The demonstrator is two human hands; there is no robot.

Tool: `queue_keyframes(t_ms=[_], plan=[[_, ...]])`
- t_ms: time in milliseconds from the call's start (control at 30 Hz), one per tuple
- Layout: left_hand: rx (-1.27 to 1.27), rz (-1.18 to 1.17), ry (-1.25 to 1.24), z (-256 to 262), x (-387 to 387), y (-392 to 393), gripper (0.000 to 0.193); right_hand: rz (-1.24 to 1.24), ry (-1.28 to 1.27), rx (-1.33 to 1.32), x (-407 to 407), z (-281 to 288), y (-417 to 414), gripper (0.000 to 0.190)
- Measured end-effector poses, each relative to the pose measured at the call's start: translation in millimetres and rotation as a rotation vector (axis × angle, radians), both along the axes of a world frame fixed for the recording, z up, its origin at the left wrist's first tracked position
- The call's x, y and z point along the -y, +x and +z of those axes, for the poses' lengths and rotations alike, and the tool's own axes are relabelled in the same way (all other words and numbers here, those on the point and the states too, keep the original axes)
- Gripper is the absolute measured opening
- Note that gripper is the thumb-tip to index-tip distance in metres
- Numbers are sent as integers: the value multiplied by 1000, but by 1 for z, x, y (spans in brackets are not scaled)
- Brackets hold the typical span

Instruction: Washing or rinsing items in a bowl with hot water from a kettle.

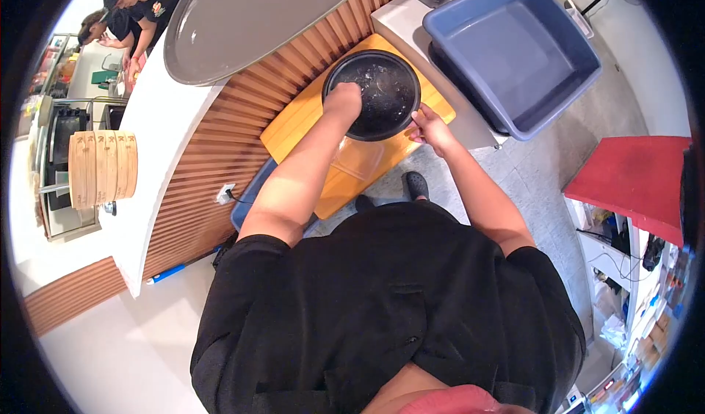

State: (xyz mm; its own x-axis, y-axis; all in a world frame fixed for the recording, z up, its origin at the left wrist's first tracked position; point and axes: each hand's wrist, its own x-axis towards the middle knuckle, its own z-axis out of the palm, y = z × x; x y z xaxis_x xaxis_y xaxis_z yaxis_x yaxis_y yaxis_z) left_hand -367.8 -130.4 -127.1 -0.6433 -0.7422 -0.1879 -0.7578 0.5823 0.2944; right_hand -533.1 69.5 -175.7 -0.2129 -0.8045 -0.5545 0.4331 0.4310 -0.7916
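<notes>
A round black bowl (385, 92) with a thick rim is held above a yellow wooden board-like surface (297, 133). Pale bits and shiny wet spots show on its dark inside. My left hand (344, 103) is curled over the left part of the bowl, and whatever its fingers grip is hidden. At the lower right rim, my right hand (432, 130) pinches the bowl with the thumb on the edge. Just below the bowl, a clear plastic lid or container (359, 159) lies on the yellow surface.
A blue-grey plastic tub (515, 59) sits on a white stand to the right. A grey oval tray (248, 23) rests on the curved white counter (160, 133), near bamboo steamers (103, 169). Two people work beyond it. A red-topped cabinet (628, 180) stands at right.
</notes>
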Motion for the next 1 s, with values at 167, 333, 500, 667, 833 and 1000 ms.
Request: queue_keyframes(t_ms=[167, 333, 500, 667, 833, 1000], plan=[[145, -90, 43, 49, 11, 8, 20, -35, 20, 8, -7, -7, -2, 42], [231, -263, 53, 77, -19, 22, 21, -33, 20, -41, -6, -8, 0, 45], [302, -126, 10, 34, -33, 31, 25, -17, 16, -2, -4, -4, 0, 45], [210, -148, -196, 58, -20, 8, 21, -30, 17, -23, -5, -10, -3, 44], [175, -179, -203, 75, -4, -26, 27, -52, 24, -18, -7, 0, 1, 42], [224, -67, -87, 37, 7, -18, 31, -24, 8, -17, -1, 3, 2, 41]])
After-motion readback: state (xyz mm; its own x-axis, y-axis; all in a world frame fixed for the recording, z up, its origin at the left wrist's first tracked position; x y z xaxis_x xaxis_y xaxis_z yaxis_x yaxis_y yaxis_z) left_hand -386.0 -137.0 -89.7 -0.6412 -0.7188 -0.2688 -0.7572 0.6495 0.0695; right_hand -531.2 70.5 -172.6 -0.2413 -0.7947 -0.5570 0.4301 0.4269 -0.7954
